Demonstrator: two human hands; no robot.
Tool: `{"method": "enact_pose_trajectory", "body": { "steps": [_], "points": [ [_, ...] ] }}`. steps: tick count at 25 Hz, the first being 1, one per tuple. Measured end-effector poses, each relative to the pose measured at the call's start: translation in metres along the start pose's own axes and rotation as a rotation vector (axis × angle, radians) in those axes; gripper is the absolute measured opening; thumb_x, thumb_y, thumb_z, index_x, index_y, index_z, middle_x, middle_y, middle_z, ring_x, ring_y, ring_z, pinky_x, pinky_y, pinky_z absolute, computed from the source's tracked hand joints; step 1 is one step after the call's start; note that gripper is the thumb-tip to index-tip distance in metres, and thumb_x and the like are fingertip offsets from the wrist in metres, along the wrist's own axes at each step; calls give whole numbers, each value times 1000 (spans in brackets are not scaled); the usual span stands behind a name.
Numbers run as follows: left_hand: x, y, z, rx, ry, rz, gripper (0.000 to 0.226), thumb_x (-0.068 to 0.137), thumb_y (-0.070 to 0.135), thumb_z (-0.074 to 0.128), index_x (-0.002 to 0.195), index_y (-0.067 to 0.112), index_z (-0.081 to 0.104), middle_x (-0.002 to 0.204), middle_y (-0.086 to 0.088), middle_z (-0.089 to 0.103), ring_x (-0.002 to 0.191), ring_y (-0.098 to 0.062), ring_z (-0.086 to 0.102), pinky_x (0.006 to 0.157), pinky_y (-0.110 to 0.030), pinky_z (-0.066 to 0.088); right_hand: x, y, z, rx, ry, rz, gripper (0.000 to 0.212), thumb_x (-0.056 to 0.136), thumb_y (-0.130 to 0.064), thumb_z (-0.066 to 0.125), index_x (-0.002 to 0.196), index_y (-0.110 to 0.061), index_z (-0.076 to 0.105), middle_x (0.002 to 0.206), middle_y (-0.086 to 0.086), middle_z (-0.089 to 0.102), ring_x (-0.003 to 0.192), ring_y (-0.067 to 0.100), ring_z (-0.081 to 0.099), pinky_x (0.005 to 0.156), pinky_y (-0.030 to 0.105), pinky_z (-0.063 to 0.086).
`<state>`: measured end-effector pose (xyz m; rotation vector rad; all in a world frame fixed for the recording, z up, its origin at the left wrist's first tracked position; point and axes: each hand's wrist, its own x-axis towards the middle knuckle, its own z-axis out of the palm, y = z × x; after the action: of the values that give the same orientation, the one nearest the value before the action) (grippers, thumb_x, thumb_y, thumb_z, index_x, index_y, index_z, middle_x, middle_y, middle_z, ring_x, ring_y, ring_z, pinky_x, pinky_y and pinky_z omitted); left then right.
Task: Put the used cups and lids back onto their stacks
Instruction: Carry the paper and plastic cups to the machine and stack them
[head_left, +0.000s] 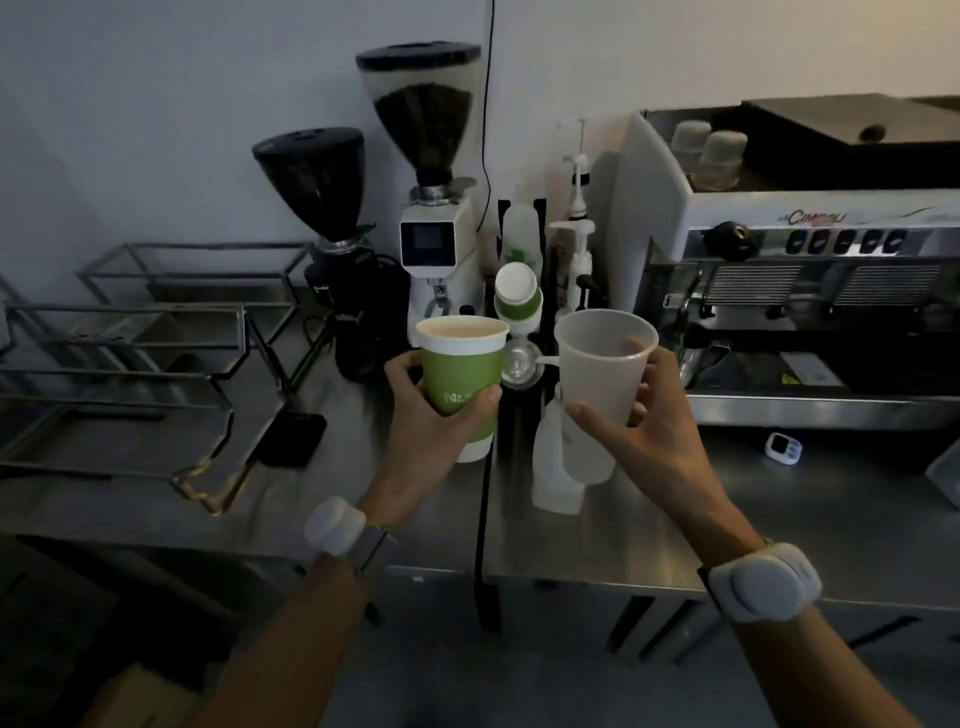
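Observation:
My left hand (431, 441) grips a green paper cup (460, 379) with a white rim, held upright above the steel counter. In my right hand (654, 436) is a tall translucent plastic cup (597, 384), also upright, mouth open. Between and behind the two cups stands a black dispenser rack holding a stack of green paper cups (517, 296) lying on their side, with a stack of clear plastic cups (519, 364) below it. A translucent stack of plastic cups (553, 467) stands on the counter right under my right hand.
Two coffee grinders (431, 208) stand at the back centre, syrup pump bottles (576, 249) beside them. An espresso machine (810, 270) fills the right. Metal wire frames (156, 332) occupy the left of the steel counter (779, 519). A small white timer (784, 447) lies near the machine.

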<state>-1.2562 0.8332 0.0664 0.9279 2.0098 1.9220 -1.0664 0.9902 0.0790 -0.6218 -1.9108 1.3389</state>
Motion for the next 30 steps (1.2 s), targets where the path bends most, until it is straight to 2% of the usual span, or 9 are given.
{"method": "enact_pose_trajectory", "body": {
  "steps": [3,6,12,14,16,18,21,25,30],
  "points": [
    [32,-17,-2,-20,-50,8,65,67,52,89,107,61,38,116,12,63,95,9,70,68,-10,55,20,8,10,-48,35,-12,81,75,-43,89,139,-41,38,128,-16,58,119,8,62,82,22,59],
    [71,-31,-6,-45,-130,22,62,68,51,89,104,66,41,115,10,64,94,7,71,68,-11,55,41,11,29,-56,100,-8,80,74,-47,88,136,-47,38,127,-20,58,116,0,62,79,11,56],
    [129,-41,-18,-56,-292,-12,60,72,57,87,121,57,53,114,11,73,100,-7,74,76,-25,61,73,9,57,-87,205,20,89,67,-58,84,141,-40,38,130,-15,58,117,3,62,87,26,58],
    [140,-44,-20,-146,-307,-131,61,75,66,79,127,38,62,109,8,78,96,-14,76,75,-32,62,79,9,64,-98,229,22,89,67,-59,84,141,-39,38,129,-16,59,117,6,63,88,29,58],
    [151,-45,-19,-320,-347,-337,74,82,71,71,130,16,65,106,-5,78,93,-25,74,77,-44,60,82,7,70,-111,240,28,91,67,-60,83,142,-37,38,129,-16,58,117,6,63,89,30,58],
    [165,-47,-23,-628,-460,-609,80,87,65,67,134,1,63,106,-16,73,87,-29,69,70,-39,58,87,5,79,-119,255,32,92,66,-60,82,142,-35,38,130,-14,58,119,9,62,91,32,58],
    [178,-50,-35,-977,-659,-868,78,86,48,74,143,-2,55,121,-21,63,97,-32,65,70,-39,59,91,2,87,-139,278,41,90,71,-52,85,144,-30,38,133,-8,57,122,15,61,95,35,57],
    [191,-55,-43,-1230,-735,-984,62,85,31,78,135,0,59,128,-26,65,108,-42,65,71,-42,61,91,1,94,-168,326,47,83,78,-35,86,145,-30,37,132,-10,56,121,14,60,94,32,56],
    [200,-63,-44,-1464,-962,-1112,76,88,22,77,150,-9,46,157,-31,43,127,-46,60,85,-42,63,86,2,103,-187,389,42,79,77,-36,87,139,-39,37,125,-23,55,119,7,60,92,29,54]
  ]
}}
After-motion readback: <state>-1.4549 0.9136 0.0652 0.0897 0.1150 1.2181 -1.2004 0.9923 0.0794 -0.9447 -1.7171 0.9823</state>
